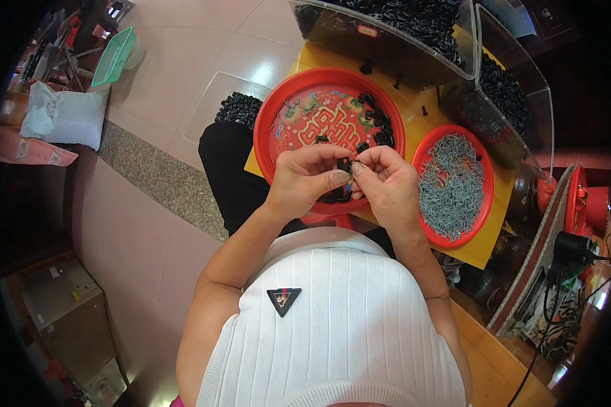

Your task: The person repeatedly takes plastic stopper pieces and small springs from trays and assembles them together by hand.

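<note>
Over a round red tray (261,115) with a printed pattern, my two hands meet at the fingertips. Between thumb and fingers, my left hand (297,182) pinches a small black plastic part (344,164). My right hand (391,188) has its thumb and fingertips pressed together against the part's right side; whatever they grip is hidden. Several loose black pieces (383,129) lie along the tray's right side. To the right, a smaller red dish (489,193) is heaped with small grey metal screws (451,190).
Clear plastic bins (404,57) (506,119) of black parts stand at the back of the yellow board (312,61). A few black pieces lie on it. More black parts (239,108) are on the floor. A white sack (64,115) and green basket (114,57) are at left.
</note>
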Demonstrator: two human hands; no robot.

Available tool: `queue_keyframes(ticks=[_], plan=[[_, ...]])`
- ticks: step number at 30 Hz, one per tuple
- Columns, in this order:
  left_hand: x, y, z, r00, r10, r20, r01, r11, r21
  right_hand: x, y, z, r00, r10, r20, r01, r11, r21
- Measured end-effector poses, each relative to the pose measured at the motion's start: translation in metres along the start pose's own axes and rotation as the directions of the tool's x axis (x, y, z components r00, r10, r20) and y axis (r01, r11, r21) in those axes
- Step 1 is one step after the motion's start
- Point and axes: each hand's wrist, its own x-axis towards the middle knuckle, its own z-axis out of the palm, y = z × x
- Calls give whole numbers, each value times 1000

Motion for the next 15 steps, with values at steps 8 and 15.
queue_keyframes(ticks=[8,15], plan=[[1,-2,-2,999,30,-24,-28,997,75,6,5,-5,995,45,88,-60,984,169],[1,0,1,999,44,-3,-44,999,2,18,20,-21,929,137,345,-311,796,520]])
